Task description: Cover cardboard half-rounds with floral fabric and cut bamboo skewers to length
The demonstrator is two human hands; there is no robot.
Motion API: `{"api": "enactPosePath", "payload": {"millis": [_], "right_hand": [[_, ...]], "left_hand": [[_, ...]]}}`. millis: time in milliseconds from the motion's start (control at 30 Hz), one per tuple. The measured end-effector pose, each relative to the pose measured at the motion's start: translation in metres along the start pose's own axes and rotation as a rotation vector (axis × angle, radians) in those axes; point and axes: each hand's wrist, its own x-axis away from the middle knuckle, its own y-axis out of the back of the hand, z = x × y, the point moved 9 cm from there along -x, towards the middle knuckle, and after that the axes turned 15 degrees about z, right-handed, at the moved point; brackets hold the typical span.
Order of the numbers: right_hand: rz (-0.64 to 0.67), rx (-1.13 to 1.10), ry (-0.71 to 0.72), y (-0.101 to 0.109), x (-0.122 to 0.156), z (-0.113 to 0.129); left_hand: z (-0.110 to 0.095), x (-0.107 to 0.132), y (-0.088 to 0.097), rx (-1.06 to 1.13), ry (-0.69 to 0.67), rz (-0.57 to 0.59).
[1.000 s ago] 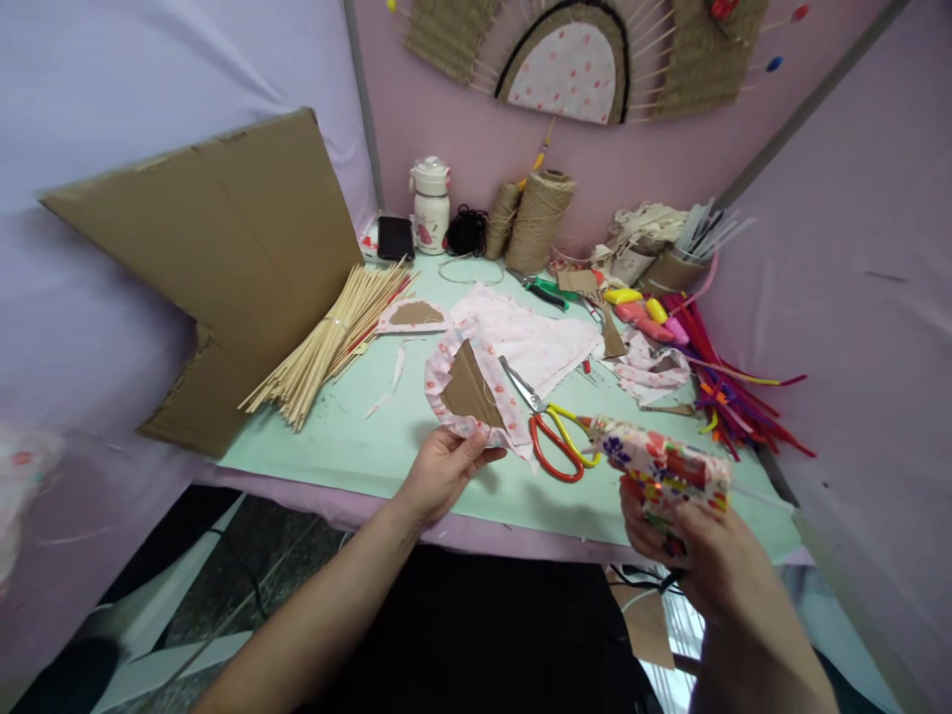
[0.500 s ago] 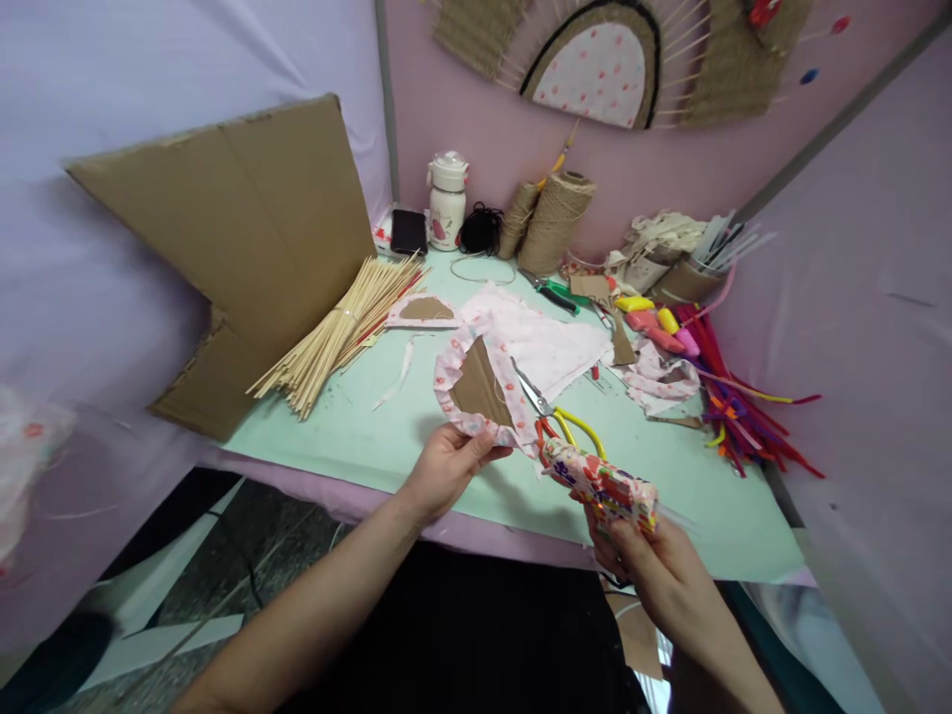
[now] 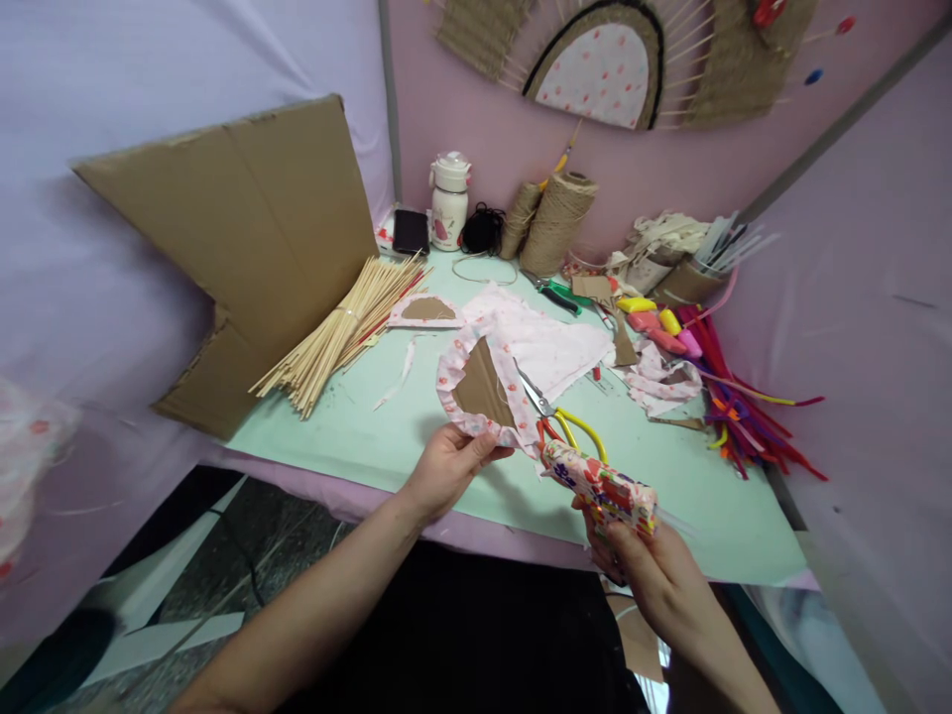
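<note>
Above the front of the table, my left hand (image 3: 453, 466) pinches the lower edge of a half-round cardboard piece (image 3: 482, 387). Pink floral fabric (image 3: 452, 382) is folded over the cardboard's rim, leaving bare brown board in the middle. My right hand (image 3: 640, 555) grips a glue gun (image 3: 599, 486) wrapped in a colourful flower pattern. Its tip meets the lower right corner of the fabric edge, and a clear glue stick juts from the back. Scissors with yellow handles (image 3: 584, 431) lie just behind the gun; something red beside them is partly hidden.
A smaller fabric-edged cardboard piece (image 3: 425, 311) and a spread fabric sheet (image 3: 550, 337) lie behind. Wooden skewers (image 3: 342, 327) and a big cardboard sheet (image 3: 245, 218) stand left. Twine spools (image 3: 559, 223), a white bottle (image 3: 449, 203) and green-handled pliers (image 3: 561, 296) are at the back; pipe cleaners (image 3: 744, 397) lie right.
The view has shifted very slightly. Both hands keep their holds, and the gun tip remains at the corner of the fabric-edged piece.
</note>
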Motion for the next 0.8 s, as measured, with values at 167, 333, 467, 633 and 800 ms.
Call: {"api": "enactPosePath", "payload": {"millis": [167, 333, 467, 633, 800], "right_hand": [[0.002, 0.041, 0.015, 0.000, 0.001, 0.001], [0.009, 0.047, 0.010, 0.000, 0.002, -0.004], [0.008, 0.061, 0.021, 0.000, 0.002, -0.004], [0.003, 0.124, 0.040, 0.000, 0.003, 0.003], [-0.023, 0.175, 0.076, 0.001, 0.003, 0.015]], "left_hand": [[0.000, 0.000, 0.000, 0.003, -0.008, 0.014], [0.000, 0.001, -0.001, 0.003, -0.020, 0.026], [-0.001, 0.001, -0.002, -0.008, -0.024, 0.033], [0.001, 0.001, 0.002, -0.105, -0.011, 0.026], [-0.001, 0.002, -0.001, -0.234, 0.003, 0.051]]}}
